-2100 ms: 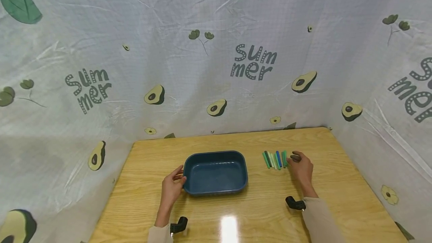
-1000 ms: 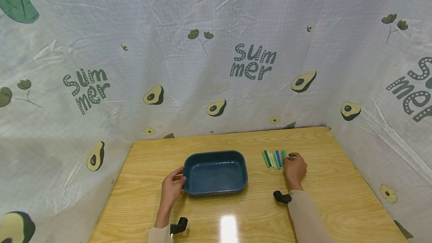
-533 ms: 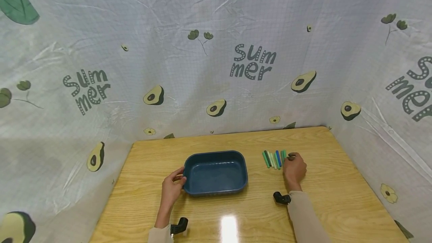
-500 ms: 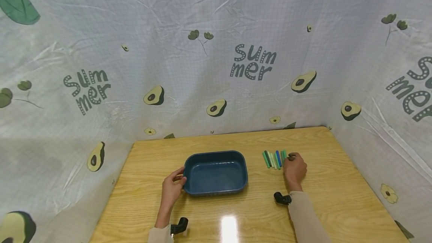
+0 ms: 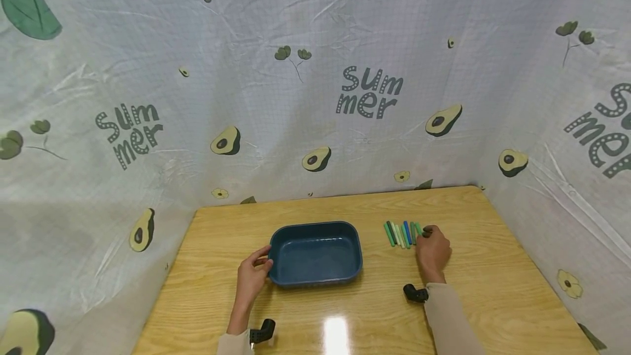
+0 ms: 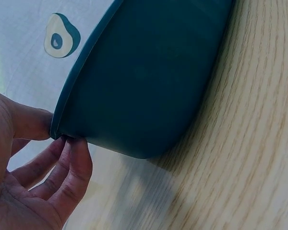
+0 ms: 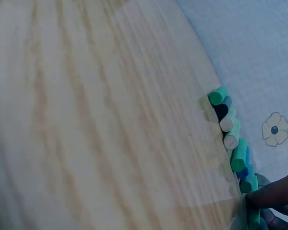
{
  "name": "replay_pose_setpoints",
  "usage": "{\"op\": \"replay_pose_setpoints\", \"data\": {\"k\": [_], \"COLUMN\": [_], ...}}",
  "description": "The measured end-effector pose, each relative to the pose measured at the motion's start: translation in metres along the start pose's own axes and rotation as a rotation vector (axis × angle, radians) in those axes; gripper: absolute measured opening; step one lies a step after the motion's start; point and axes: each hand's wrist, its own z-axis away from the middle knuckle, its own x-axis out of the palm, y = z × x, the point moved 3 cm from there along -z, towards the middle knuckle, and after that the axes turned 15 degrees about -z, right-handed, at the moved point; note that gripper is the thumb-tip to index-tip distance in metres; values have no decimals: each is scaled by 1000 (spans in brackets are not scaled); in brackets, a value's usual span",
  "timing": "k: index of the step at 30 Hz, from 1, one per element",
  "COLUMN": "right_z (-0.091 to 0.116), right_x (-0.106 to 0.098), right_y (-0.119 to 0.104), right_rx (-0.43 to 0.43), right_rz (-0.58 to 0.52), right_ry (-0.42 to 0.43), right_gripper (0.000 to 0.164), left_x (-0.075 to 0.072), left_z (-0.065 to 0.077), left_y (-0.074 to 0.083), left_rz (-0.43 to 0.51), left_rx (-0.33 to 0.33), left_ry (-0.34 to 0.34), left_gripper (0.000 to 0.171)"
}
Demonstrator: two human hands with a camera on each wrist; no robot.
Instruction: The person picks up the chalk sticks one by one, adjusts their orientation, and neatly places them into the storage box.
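Observation:
A dark blue rectangular dish [image 5: 315,261] with rounded corners stands on the table. My left hand [image 5: 253,278] pinches its left rim, thumb on top and fingertips beneath, as the left wrist view shows of the dish [image 6: 144,86]. Right of the dish lies a row of several chalk sticks in greens, pale tones and a blue stick [image 5: 407,232]. At the row's right end my right hand [image 5: 434,251] holds the last green chalk stick [image 7: 254,211] between thumb and fingers. Part of that stick is hidden behind the fingers.
The wooden table [image 5: 315,316] carries a bright light reflection near its front. A white printed sheet [image 5: 365,26] hangs behind and at both sides of the table. Each wrist wears a small black camera, such as the right wrist camera [image 5: 416,293].
My right hand came left to the row's end, then shifted slightly back right. The last green chalk stick now leans and sits a little farther from its neighbour. My left hand stays on the dish.

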Motion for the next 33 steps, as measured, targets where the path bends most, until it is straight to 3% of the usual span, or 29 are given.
{"op": "replay_pose_setpoints", "data": {"k": [5, 16, 21, 33], "right_z": [-1, -4, -4, -4], "right_x": [-4, -24, -30, -32], "right_y": [2, -2, -3, -4], "right_rx": [8, 142, 215, 273], "right_rz": [-37, -138, -161, -271], "right_ry": [-26, -181, -267, -420], "right_gripper": [29, 37, 40, 48], "left_x": [0, 1, 2, 2], "left_z": [1, -2, -3, -6], "left_y": [0, -2, -3, -6], "left_rz": [-5, -6, -1, 50], "left_rx": [4, 5, -18, -70], "left_ry": [0, 6, -3, -47], "left_gripper": [38, 45, 49, 48]}}
